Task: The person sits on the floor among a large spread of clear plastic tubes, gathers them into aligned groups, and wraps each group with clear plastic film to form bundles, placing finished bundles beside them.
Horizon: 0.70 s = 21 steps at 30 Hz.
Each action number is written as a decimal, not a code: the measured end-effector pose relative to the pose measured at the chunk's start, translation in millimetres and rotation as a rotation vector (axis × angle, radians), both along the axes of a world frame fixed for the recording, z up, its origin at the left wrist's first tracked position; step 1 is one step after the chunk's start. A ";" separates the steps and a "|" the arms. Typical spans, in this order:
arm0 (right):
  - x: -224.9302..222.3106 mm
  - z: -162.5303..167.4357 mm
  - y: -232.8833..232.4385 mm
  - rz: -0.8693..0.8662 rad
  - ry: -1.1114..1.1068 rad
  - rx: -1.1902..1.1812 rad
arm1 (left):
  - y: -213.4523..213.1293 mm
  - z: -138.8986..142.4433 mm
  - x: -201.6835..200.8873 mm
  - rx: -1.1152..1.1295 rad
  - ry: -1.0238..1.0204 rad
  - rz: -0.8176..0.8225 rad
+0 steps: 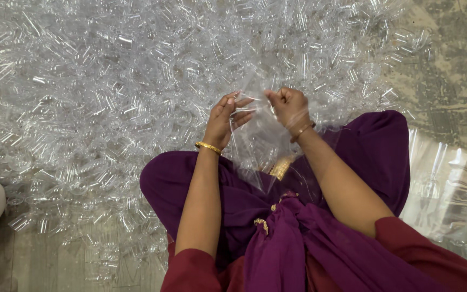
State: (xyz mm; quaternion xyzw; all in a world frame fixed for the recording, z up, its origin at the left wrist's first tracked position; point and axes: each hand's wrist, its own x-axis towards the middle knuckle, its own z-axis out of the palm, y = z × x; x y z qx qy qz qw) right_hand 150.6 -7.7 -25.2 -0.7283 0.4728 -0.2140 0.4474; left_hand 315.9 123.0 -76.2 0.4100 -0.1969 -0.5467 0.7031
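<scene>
head view: person seated on the floor, purple cloth (320, 238) over the lap. left hand (224, 120) has its fingers half curled, tips pinching one edge of a clear plastic bag (255, 141). right hand (289, 106) is closed to a fist, gripping the opposite edge. the bag hangs between both hands, just above the lap, mouth uppermost. a large heap of small clear plastic pieces (125, 81) covers the floor ahead, touching the knees. a second filled clear bag (444, 184) lies to the right on bare concrete.

risk, judged: the film is thin and slick; an uneven pull could tear the edge or slip it from the left pinch. clear on clear makes the mouth hard to find.
</scene>
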 end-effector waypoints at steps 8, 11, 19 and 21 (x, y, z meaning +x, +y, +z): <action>3.4 12.0 1.1 -0.227 -0.270 0.446 | 1.1 11.1 -3.8 0.063 -0.217 0.181; -7.0 14.3 -5.7 -0.260 -0.400 0.311 | 9.1 22.1 -4.2 -0.010 -0.228 0.246; 16.2 -6.7 16.5 -0.041 -0.736 0.410 | -3.3 7.5 -31.7 -0.180 -0.530 -0.094; 23.6 -8.0 25.2 -0.064 -0.634 0.399 | -7.8 -5.5 -29.7 -0.051 -0.646 -0.053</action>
